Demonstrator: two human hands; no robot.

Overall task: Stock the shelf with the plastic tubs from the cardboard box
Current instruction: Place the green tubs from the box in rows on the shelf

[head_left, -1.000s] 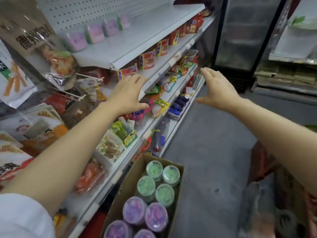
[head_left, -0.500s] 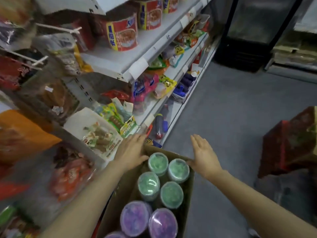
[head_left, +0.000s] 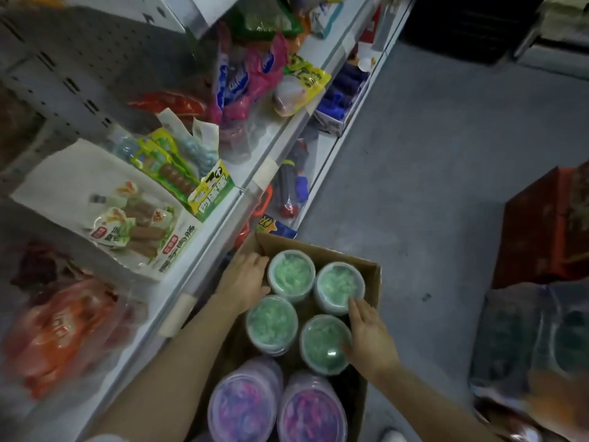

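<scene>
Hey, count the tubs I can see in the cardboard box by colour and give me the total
Green tubs: 4
Purple tubs: 2 in plain view; anything nearer is cut off by the frame edge
Total in the cardboard box: 6

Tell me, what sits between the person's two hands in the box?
In the head view, green-filled tubs stand between the left hand and the right hand.

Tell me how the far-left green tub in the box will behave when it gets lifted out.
The far-left green tub looks like rigid clear plastic, so it should probably keep its shape. Its smooth round wall may be slippery. It stands packed against the neighbouring green tubs in the cardboard box, so it may drag slightly.
</scene>
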